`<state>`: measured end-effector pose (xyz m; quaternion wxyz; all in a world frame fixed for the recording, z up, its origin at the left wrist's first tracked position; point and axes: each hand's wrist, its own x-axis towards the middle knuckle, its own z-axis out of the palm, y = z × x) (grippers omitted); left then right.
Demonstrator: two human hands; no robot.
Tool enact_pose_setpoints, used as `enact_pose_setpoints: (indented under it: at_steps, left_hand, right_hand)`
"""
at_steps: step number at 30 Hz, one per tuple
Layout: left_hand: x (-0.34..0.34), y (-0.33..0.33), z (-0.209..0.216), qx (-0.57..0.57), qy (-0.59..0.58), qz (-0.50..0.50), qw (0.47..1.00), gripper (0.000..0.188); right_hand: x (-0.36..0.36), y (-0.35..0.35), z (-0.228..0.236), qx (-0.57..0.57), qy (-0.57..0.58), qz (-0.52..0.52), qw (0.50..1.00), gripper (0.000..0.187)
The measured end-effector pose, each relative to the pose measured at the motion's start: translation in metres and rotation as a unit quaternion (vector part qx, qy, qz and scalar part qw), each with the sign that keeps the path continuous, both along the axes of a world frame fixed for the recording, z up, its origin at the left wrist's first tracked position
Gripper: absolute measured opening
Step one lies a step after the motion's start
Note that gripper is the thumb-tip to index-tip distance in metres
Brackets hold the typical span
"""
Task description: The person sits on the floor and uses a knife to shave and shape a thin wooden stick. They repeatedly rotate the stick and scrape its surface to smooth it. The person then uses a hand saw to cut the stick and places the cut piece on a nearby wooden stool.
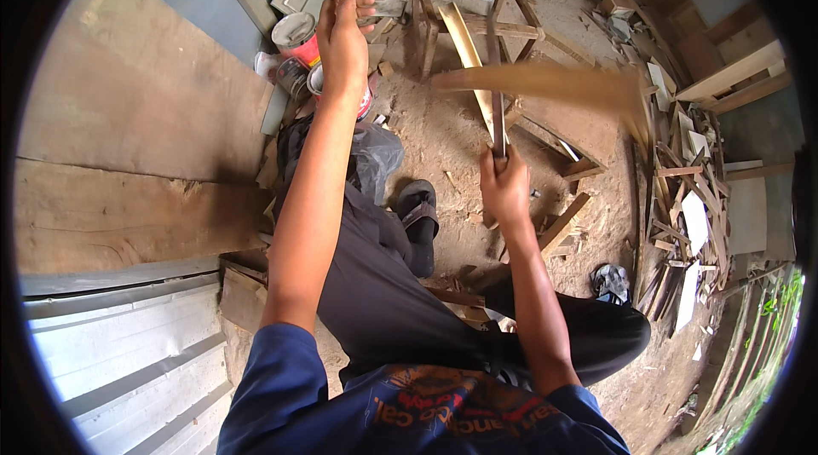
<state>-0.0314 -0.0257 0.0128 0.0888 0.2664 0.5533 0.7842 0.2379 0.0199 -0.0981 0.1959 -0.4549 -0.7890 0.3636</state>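
Observation:
My left hand (343,37) is raised at the upper left, its fingers loosely bent and apart, with nothing visible in the grip. My right hand (505,185) is closed round the lower end of a long, narrow, dark machete-like blade (498,106) that points away from me. A pale wooden strip (464,39) slants behind the blade; whether the right hand touches it I cannot tell. Across the blade's middle, to the right, a brown piece of wood (554,86) shows as a motion blur. Its exact shape is smeared.
Beyond my hands stands a wooden frame (481,29). Paint cans (296,36) and a grey plastic bag (375,152) lie left, by a plywood wall (136,89). Scrap wood (694,199) is heaped along the right. My sandalled foot (417,204) rests on the dirt floor (456,161).

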Motion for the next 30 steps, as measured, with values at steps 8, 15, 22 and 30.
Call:
enact_pose_setpoints:
  at_steps: [8, 15, 22, 30]
  left_hand:
    - [-0.001, 0.017, -0.015, -0.053, 0.024, -0.060, 0.996, 0.046]
    - [0.039, 0.042, -0.042, -0.116, 0.207, -0.028, 0.971, 0.091]
    - [0.026, 0.068, -0.073, -0.108, 0.174, -0.120, 0.971, 0.056]
    - [0.027, 0.073, -0.064, -0.093, 0.234, -0.109, 0.962, 0.059]
  right_hand:
    - [-0.011, 0.051, -0.022, -0.141, -0.072, 0.029, 0.987, 0.043]
    - [-0.010, 0.025, 0.012, -0.153, -0.107, 0.122, 0.975, 0.042]
    - [0.001, 0.002, -0.076, 0.029, -0.012, 0.091, 0.995, 0.039]
    - [0.009, -0.012, -0.054, 0.021, 0.015, 0.031, 0.999, 0.032]
